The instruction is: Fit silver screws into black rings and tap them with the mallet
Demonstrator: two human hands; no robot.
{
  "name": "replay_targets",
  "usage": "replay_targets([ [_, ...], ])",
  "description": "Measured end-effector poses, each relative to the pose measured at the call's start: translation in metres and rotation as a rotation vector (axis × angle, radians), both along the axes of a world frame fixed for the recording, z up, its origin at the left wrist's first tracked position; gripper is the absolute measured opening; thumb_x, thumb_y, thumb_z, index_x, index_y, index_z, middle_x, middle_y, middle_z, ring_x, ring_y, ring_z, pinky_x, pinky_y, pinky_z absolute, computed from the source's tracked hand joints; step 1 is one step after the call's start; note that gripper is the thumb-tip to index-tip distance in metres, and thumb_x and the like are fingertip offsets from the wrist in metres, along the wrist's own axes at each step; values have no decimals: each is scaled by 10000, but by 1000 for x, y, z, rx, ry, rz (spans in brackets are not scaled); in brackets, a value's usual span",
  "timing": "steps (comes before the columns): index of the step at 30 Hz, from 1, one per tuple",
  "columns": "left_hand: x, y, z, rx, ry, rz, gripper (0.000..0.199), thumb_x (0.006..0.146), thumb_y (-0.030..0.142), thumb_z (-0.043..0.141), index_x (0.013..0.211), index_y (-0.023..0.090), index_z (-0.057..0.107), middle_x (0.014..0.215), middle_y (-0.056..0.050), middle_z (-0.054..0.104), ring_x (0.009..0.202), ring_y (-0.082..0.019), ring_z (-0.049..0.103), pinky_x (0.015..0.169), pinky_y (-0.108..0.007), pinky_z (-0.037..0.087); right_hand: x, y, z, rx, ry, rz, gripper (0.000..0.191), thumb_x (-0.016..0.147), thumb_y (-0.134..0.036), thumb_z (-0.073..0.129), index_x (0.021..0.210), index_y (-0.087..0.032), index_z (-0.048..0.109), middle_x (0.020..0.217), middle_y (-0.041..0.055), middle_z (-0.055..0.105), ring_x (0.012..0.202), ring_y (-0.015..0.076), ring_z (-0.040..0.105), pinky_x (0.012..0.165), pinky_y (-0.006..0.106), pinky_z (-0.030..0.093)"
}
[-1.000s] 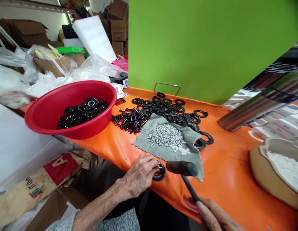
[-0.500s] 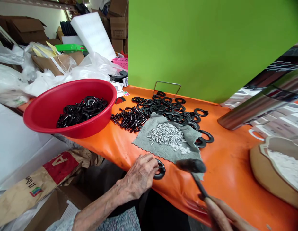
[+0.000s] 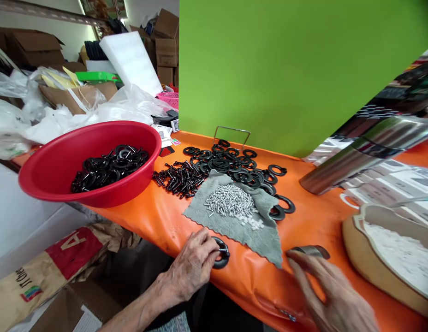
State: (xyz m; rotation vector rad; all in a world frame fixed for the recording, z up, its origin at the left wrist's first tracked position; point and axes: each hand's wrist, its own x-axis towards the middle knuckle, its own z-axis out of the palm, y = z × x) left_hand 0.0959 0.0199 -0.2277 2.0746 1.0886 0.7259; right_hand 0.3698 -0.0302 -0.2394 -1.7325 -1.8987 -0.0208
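The right hand [image 3: 333,297] has swung away from the ring — its fingers now loosely spread by the hammer [image 3: 316,251], held by its handle half a second ago; whether they still touch it, I can't tell. The striking seems paused, freeing that hand. The left hand [image 3: 196,260] still grips the black ring [image 3: 221,264] on the counter [image 3: 250,276], short of the grey cloth [image 3: 231,228] with its silvery pins [image 3: 231,200].
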Motion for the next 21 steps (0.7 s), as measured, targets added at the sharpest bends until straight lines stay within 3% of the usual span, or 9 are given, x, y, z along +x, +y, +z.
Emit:
replay_targets([
  [3,0,0,-3,-11,-28,16,150,913,92,472,830,172,568,868,-31,506,856,-164,521,789,-272,464,-48,43,10,39,7,141,213,961,-340,385,983,-225,563,909,47,652,826,184,629,717,301,503],
  [7,0,-1,-5,-12,-36,30,152,908,87,474,857,179,583,893,-32,526,877,-170,524,820,-293,463,-72,82,1,31,-55,133,204,938,-283,384,931,-203,572,827,61,603,805,229,568,720,369,485],
  [16,1,-1,-3,-27,-69,51,138,880,72,500,825,169,581,867,-34,542,852,-173,529,816,-306,447,-85,93,-3,-7,-208,70,173,901,-223,370,868,-183,535,827,98,556,821,278,492,716,409,418],
  [21,-8,1,14,-166,-225,165,119,882,134,514,801,164,595,769,-3,528,705,-128,500,681,-242,414,-81,96,-6,7,-223,108,122,895,-227,396,850,-191,504,797,72,547,790,250,495,705,373,409],
])
